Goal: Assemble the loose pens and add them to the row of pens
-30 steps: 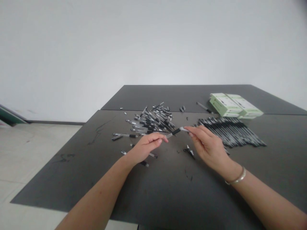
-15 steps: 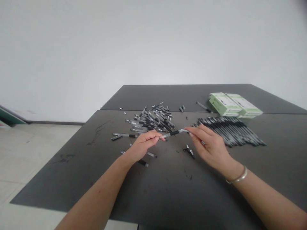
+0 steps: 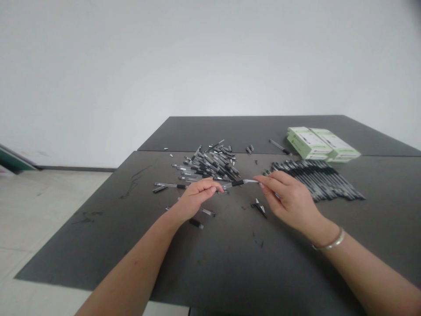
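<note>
Pen (image 3: 238,183) stretched between two hands, right at the near edge of the loose heap (image 3: 213,164)! Left hand (image 3: 196,197) pinches its clear end, right hand (image 3: 291,197) grips the thin pale piece (image 3: 251,181) opposite, neatly rowed pens (image 3: 329,181) just beyond.

We face a plain pale wall (image 3: 197,57), brightest around its middle under soft, even light. A dark strip (image 3: 79,168) runs along its foot at left, where a pale floor (image 3: 59,197) begins. Before us stands a dark, smudged table (image 3: 246,272), a seam (image 3: 151,151) crossing its top.
</note>
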Demonstrator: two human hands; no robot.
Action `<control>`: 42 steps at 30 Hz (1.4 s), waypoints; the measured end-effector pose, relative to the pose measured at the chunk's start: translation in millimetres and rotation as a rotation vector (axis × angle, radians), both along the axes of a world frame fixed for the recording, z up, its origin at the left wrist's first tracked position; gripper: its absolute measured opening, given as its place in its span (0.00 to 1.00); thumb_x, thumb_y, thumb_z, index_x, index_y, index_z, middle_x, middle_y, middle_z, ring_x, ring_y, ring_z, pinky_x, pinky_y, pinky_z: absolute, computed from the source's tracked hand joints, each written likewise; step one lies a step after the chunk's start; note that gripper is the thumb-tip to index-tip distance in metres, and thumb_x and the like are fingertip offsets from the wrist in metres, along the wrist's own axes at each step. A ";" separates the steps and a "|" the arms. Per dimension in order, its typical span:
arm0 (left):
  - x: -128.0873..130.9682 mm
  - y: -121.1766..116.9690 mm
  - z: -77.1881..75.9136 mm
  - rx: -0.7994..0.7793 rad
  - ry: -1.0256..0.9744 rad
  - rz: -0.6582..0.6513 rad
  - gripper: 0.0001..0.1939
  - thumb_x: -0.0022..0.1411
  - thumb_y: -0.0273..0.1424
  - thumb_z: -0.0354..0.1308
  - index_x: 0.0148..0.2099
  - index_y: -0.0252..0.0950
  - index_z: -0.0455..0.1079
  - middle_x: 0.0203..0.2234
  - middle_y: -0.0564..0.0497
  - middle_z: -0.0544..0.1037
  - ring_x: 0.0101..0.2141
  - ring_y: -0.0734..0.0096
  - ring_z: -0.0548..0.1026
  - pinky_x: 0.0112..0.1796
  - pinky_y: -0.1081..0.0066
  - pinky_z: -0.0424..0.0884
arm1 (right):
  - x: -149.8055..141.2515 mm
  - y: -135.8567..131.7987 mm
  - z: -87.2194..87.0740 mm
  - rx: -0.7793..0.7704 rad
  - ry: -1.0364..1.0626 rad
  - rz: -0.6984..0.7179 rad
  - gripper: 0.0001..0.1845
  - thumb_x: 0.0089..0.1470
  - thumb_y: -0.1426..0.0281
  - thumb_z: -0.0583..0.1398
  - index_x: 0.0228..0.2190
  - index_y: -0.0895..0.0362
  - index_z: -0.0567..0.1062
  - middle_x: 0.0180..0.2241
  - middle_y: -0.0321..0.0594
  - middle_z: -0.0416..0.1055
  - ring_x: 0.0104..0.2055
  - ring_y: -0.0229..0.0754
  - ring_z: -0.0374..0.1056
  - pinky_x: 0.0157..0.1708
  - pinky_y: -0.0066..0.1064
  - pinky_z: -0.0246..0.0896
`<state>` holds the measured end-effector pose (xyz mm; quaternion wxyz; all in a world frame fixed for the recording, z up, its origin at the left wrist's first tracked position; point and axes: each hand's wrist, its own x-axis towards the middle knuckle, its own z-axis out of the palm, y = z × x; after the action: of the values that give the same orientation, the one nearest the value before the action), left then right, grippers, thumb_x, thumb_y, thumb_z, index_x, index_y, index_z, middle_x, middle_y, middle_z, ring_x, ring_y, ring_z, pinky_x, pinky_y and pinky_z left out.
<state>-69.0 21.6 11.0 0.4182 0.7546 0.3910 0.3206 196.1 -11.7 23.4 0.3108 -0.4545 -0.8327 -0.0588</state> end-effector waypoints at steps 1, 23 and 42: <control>-0.6 0.0 0.4 0.021 0.031 0.002 0.16 0.64 0.34 0.48 0.38 0.33 0.75 0.29 0.50 0.71 0.33 0.68 0.67 0.40 0.69 0.61 | 0.7 0.9 0.2 0.016 -0.047 -0.004 0.14 0.59 0.74 0.53 0.43 0.61 0.76 0.33 0.46 0.71 0.35 0.45 0.67 0.36 0.36 0.64; 5.5 -2.4 -4.8 0.146 0.213 -0.108 0.13 0.65 0.31 0.49 0.42 0.34 0.74 0.34 0.49 0.74 0.37 0.68 0.71 0.41 0.71 0.64 | -18.1 -3.9 -17.1 -0.156 -0.147 0.163 0.30 0.50 0.84 0.50 0.56 0.65 0.61 0.41 0.51 0.70 0.45 0.50 0.64 0.45 0.43 0.65; 2.1 3.7 -12.8 0.074 0.137 -0.023 0.14 0.65 0.33 0.47 0.41 0.35 0.74 0.37 0.48 0.75 0.40 0.66 0.71 0.45 0.67 0.64 | 4.5 9.1 -9.7 -0.288 0.531 -0.175 0.16 0.55 0.75 0.49 0.42 0.58 0.72 0.39 0.44 0.74 0.42 0.45 0.70 0.44 0.39 0.64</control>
<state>-66.9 25.3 -1.8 0.3661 0.7942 0.3977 0.2776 200.6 -2.6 13.7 0.4436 -0.5632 -0.6799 0.1540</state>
